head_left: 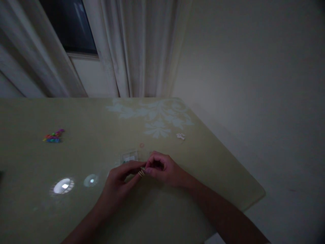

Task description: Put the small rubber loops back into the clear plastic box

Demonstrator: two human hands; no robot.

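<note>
Over the near middle of the table, my left hand (121, 179) is closed, thumb and forefinger pinching a small pale-yellow ringed piece (141, 173). It looks like several thin bands or a coil, too small and dim to name surely. My right hand (162, 168) meets it from the right, fingertips pressed together at the upper end of the same piece. What lies between the right fingertips is hidden. Just behind the left hand is a clear plastic box (129, 156), partly covered by the fingers. A thin reddish ring (142, 145) lies beyond it.
A heap of small multicoloured pieces (53, 136) lies on the table (83, 118) at the left. Small white pieces (180, 136) sit at the right, near a pale floral pattern (157, 118). Light reflections show at the left front. Curtains (142, 51) and a wall (248, 84) bound the table.
</note>
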